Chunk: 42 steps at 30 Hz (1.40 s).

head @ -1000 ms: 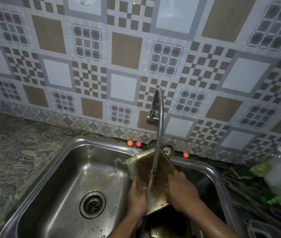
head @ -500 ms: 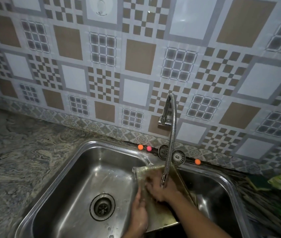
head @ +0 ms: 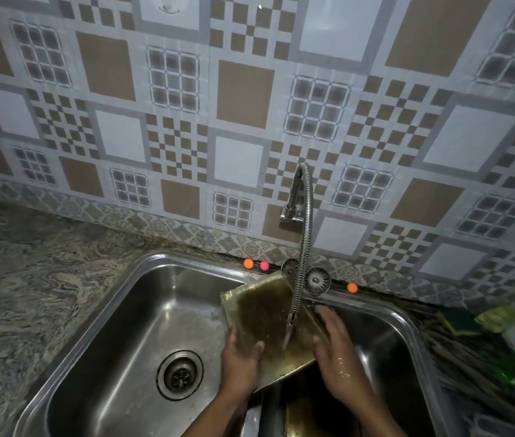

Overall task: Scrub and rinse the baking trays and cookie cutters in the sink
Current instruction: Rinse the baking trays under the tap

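Baking tray [head: 262,316]: propped on its near edge over the divider between the two basins, stained face towards the person, far end tipped up towards the wall.
Left basin [head: 130,335]: wet steel, with the drain [head: 179,375] well left of the tray.
Left hand [head: 239,365]: clamped on the tray's near-left edge, thumb across the face. The fingers go behind the tray and are unseen.
Long axis: runs away from the person, between the two hands, so each hand has one long side.
Tap [head: 305,244]: the flexible hose ends just above the tray's right half. The stream lands on the face closer to the right hand than to the left.
Right hand [head: 335,348]: fingers straight, laid along the tray's right rim, grasping nothing. It is probably the hand to rub under the water.
Right basin [head: 385,339]: dark. A golden shape [head: 309,414] below the hands may be another tray, but it is cut off by the frame.
Hard to make out: no cookie cutters can be picked out. The green things [head: 495,316] on the far right are blurred.
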Available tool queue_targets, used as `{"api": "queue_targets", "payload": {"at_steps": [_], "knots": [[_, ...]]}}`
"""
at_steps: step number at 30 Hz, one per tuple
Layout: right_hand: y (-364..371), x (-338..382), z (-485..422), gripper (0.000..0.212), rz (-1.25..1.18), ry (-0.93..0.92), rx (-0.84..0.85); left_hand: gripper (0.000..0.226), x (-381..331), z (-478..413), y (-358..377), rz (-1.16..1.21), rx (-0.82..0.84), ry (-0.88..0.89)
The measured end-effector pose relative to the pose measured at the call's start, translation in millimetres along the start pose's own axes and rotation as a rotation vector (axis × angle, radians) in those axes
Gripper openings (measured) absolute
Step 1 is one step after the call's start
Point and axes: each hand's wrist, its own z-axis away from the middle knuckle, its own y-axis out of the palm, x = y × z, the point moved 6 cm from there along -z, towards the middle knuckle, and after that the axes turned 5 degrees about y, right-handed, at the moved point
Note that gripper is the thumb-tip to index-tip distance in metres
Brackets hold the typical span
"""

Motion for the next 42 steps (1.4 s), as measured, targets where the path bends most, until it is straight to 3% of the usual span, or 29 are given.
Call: {"api": "queue_targets", "payload": {"at_steps": [3, 4, 6, 8, 10, 12, 13, 15, 17, 19, 23, 26, 27, 29, 32, 34, 38, 40, 42], "knots": [[15.8, -24.3, 20.7, 0.043, -0.842, 0.508, 0.158, 0.077, 0.2, 3.7, 7.8, 0.066, 0.092, -0.069], [18.7, -23.7, 26.8, 0.037, -1.033, 0.552, 0.163, 0.074, -0.3, 5.1, 10.7, 0.035, 0.131, -0.069], [12.6, -19.2, 35.7, 0.036, -1.141, 0.534, 0.05, 0.068, -4.7, 8.7, 19.9, -0.158, 0.223, -0.012], [-0.5, -20.9, 41.8, 0.043, -1.045, 0.452, -0.126, 0.068, -6.4, 13.1, 29.0, -0.433, 0.268, 0.075], [-10.7, -18.4, 46.3, 0.051, -0.839, 0.312, -0.224, 0.053, -17.4, 21.8, 37.4, -0.523, 0.224, 0.201], [-21.5, -3.8, 53.4, 0.057, -0.478, 0.142, -0.291, 0.028, -31.9, 33.0, 48.8, -0.34, 0.214, 0.281], [-23.9, 2.8, 56.9, 0.059, -0.341, 0.082, -0.335, 0.032, -40.5, 38.9, 55.6, -0.194, 0.264, 0.265], [-21.4, 13.0, 62.3, 0.064, -0.131, -0.019, -0.379, 0.063, -44.6, 47.6, 70.8, 0.069, 0.409, 0.146], [0.7, 13.8, 65.7, 0.066, -0.076, 0.026, -0.229, 0.066, -47.8, 53.7, 81.4, 0.271, 0.487, -0.041], [23.0, 10.6, 66.0, 0.063, 0.067, 0.021, -0.134, 0.052, -44.5, 55.1, 86.0, 0.396, 0.49, -0.163], [61.1, -23.8, 69.8, 0.075, 0.239, -0.073, 0.271, 0.027, -35.0, 50.7, 73.1, 0.388, 0.423, -0.228], [39.6, -30.0, 74.2, 0.059, 0.142, -0.072, 0.086, 0.026, -23.3, 39.1, 51.0, 0.318, 0.299, -0.179], [35.0, -33.1, 66.8, 0.07, 0.202, 0.01, 0.04, 0.038, -22.2, 37.3, 43.1, 0.288, 0.263, -0.143], [27.2, -39.4, 52.1, 0.09, 0.36, 0.2, 0.071, 0.061, -15.2, 35.2, 30.0, 0.233, 0.226, -0.066], [24.2, -37.0, 23.1, 0.082, 0.482, 0.35, 0.155, 0.058, -4.0, 36.8, 18.4, 0.305, 0.178, -0.073], [37.2, -17.5, 8.1, 0.076, 0.605, 0.233, 0.239, 0.054, 7.7, 33.4, 6.3, 0.424, 0.075, -0.167], [70.8, 43.7, 16.7, 0.056, 0.721, -0.23, 0.486, 0.046, 16.3, 30.4, -18.9, 0.668, -0.059, -0.254], [65.1, 44.5, 9.9, 0.063, 0.781, -0.206, 0.451, 0.045, 17.1, 32.9, -22.7, 0.746, -0.084, -0.296], [53.7, 30.1, -11.7, 0.079, 0.873, -0.001, 0.403, 0.046, 20.5, 35.6, -16.8, 0.782, -0.09, -0.342]]}}
